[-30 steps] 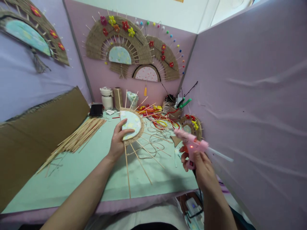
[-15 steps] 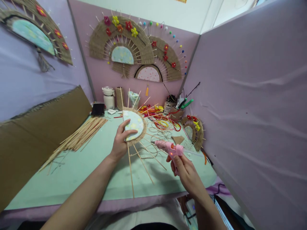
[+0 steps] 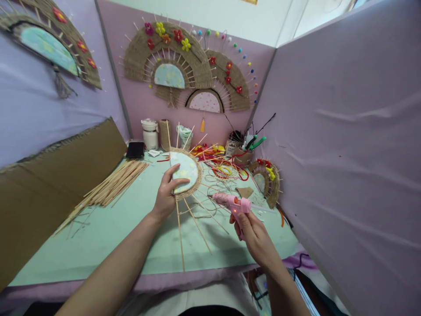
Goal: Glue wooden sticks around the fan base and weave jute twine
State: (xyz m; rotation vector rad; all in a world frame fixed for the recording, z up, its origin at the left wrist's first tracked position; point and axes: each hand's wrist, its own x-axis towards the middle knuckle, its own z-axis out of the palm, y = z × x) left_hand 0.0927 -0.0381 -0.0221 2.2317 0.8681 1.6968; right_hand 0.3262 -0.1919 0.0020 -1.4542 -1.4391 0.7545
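- The bare right hand point(image 3: 251, 232), nearest, was wrapped around the handle of a pink plastic glue gun point(image 3: 233, 204), whose metal nozzle pointed toward the left hand.
- The bare left hand point(image 3: 166, 191), a little farther out, grasped the straight edge of a half-round panel of pale blue, yellow-patterned cloth point(image 3: 186, 169) with a woven twine rim, two digits laid over its face.
- This panel sat between the hands, against the left one and apart from the right; its thin wooden sticks fanned toward the glue gun. Whether the nozzle touched a stick could not be told.
- Left of the left hand lay a loose bundle of slim tan sticks point(image 3: 115, 182).
- Beyond the right hand were a brown cardboard scrap point(image 3: 244, 192) and a small woven twine fan with red and yellow flowers point(image 3: 273, 188).
- Beyond the left hand stood a white lidded jar point(image 3: 150, 136).
- Farthest, above both hands, a large brown flowered fan point(image 3: 138, 57) hung on the pink wall point(image 3: 141, 101).
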